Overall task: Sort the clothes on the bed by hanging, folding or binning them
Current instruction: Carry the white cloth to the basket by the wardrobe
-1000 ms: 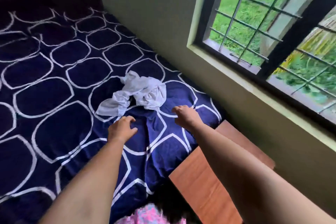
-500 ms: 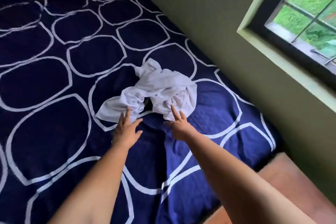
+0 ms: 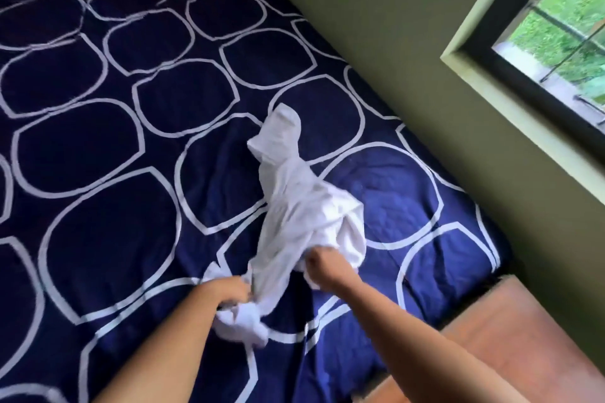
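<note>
1. Left hand (image 3: 234, 293) grips a bunched end of the white garment (image 3: 294, 206); right hand (image 3: 322, 263) pinches its near edge.
2. Garment trails across the bed (image 3: 98, 173), beside the wall (image 3: 409, 42).
3. Looks light, limp, crumpled; best held at a hem or the shoulders.

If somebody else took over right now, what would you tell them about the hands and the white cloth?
Left grip holds the near bunched end of the white cloth.
Right grip grips its edge beside that.
The cloth lies crumpled on the blue bed cover, near the wall.
Done: cloth grabbed.
Left: spread it out, then hang, fold or bin it.
</note>
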{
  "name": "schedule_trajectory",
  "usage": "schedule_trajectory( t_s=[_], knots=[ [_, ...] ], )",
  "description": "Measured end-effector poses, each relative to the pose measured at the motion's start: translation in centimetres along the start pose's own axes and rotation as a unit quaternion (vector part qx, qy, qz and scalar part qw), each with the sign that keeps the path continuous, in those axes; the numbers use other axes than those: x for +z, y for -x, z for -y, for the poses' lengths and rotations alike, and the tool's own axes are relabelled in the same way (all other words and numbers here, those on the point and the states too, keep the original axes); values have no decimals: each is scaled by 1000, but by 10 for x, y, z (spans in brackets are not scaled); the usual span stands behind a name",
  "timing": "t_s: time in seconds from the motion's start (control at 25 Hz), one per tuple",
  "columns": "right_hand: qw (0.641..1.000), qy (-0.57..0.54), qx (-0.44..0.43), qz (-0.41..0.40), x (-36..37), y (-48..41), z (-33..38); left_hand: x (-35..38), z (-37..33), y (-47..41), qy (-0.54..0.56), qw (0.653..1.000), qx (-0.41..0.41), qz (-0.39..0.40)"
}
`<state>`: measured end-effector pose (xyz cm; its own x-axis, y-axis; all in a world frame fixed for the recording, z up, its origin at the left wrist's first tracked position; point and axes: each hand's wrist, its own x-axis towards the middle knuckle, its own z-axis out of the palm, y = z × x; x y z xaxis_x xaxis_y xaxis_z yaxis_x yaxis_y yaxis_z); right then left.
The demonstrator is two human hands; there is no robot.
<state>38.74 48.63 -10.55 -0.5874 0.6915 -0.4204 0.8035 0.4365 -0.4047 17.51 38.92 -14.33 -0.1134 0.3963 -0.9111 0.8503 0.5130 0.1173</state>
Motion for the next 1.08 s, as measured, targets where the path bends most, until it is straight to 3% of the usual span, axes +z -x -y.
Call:
schedule_trajectory(
  t_s=[0.08, 0.2, 0.28, 0.32, 0.36, 0.4, 0.44, 0.52, 0.6, 0.64, 0.68, 0.72, 0.8, 0.88, 0.92, 0.96, 1.0, 1.08],
  knots=[
    [985, -11, -2, 173, 24, 58, 34, 22, 26, 38, -133, 986, -81, 56],
    [947, 13, -79, 310, 44, 114, 59, 45, 60, 80, -156, 974, -156, 58],
    [968, -47, -49, 242, 54, 132, 56, 53, 70, 93, -138, 974, -169, -67],
    [986, -112, 18, 124, 58, 134, 49, 57, 67, 93, -96, 968, -135, -187],
    [981, -163, 100, -27, 59, 136, 39, 61, 59, 89, -27, 954, -70, -289],
    [959, -175, 177, -135, 65, 130, 18, 62, 45, 82, 41, 944, 11, -328],
    [934, -182, 261, -162, 63, 126, 2, 62, 22, 82, 78, 944, 86, -309],
    [870, -304, 385, -48, 72, 117, -27, 72, -20, 83, 34, 961, 139, -237],
    [835, -427, 345, 28, 79, 121, -35, 81, -42, 79, -22, 958, 131, -252],
    [836, -458, 302, 20, 78, 123, -36, 78, -43, 79, 22, 951, 109, -288],
    [843, -466, 269, 7, 69, 130, -30, 72, -40, 86, 116, 933, 100, -325],
    [848, -471, 242, -12, 54, 139, -19, 66, -32, 97, 220, 892, 94, -383],
    [862, -472, 177, -49, 15, 151, 6, 47, -10, 131, 378, 776, 60, -502],
    [884, -452, 108, -49, -30, 158, 41, 35, 2, 176, 388, 699, 0, -601],
    [890, -447, 88, -32, -49, 162, 60, 35, 5, 195, 376, 690, -42, -617],
    [891, -449, 67, -20, -68, 168, 81, 39, 4, 211, 361, 706, -74, -604],
    [895, -443, 47, -15, -86, 177, 103, 47, 1, 224, 350, 747, -83, -559],
    [907, -422, 12, -9, -114, 189, 139, 67, -6, 243, 377, 851, -21, -366]
  ],
)
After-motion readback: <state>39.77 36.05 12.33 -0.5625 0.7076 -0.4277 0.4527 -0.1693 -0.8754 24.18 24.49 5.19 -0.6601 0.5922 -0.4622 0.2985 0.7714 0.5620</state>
